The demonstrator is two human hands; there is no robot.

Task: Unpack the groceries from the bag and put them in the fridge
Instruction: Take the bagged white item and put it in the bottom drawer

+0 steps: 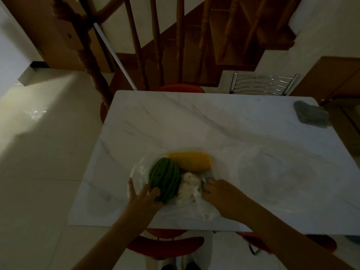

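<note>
Already cupped by the left hand (143, 193) at its near end: striped watermelon (165, 180) on the plastic bag (191, 193), long axis near-to-far, mango (191, 161) beyond; right hand (220, 193) pinching bag plastic alongside.

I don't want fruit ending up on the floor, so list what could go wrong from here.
1. The left hand holds only the near end of the watermelon, with the grip low on a round body; lifted that way, it may slip out.
2. The mango lies loose against the watermelon, so pulling one could roll the other.
3. The right hand grips the plastic bag under the fruit; a tug could drag everything toward the near table edge.
</note>
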